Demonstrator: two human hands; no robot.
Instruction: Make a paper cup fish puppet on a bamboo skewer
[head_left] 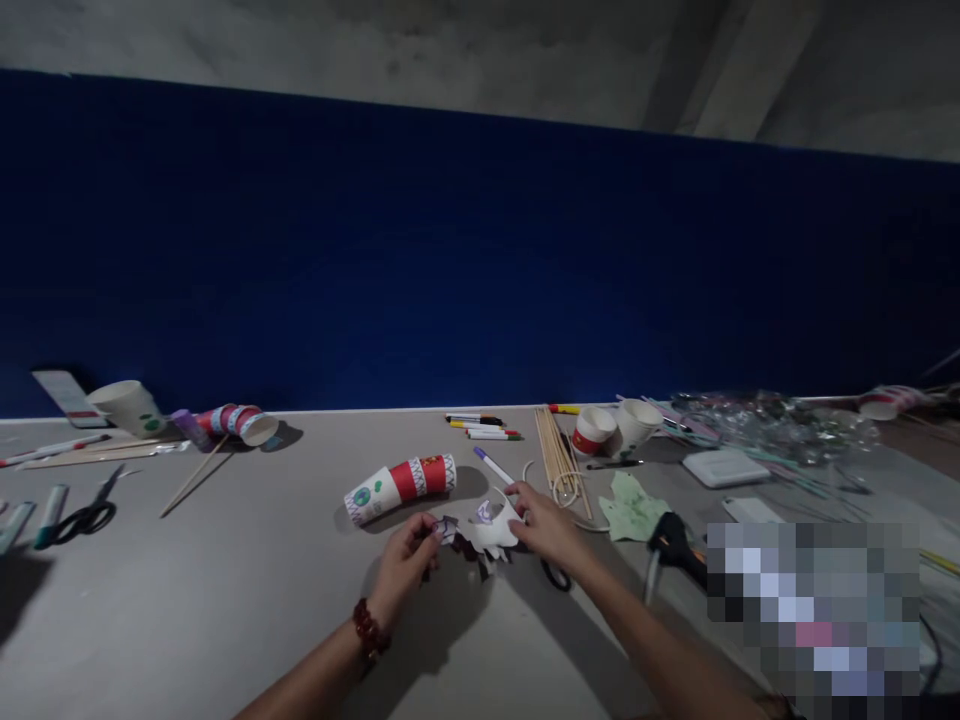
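A dark blue partition spanned the far side, behind a grey table. Left of centre, a red-and-white tube of joined paper cups lay on its side beyond your left hand; a careless knuckle might have rolled it. Right of centre lay a bundle of wooden sticks. Your right hand was bent over the right edge of a white paper cutout; whether it gripped or only touched, you could not tell from this view. Your left hand was closed, pinching a small purple-marked paper piece just left of that cutout. The cutout's ragged, narrow points looked liable to crease or tear under a hard tug. Near your right wrist, a black loop handle could have snagged it.
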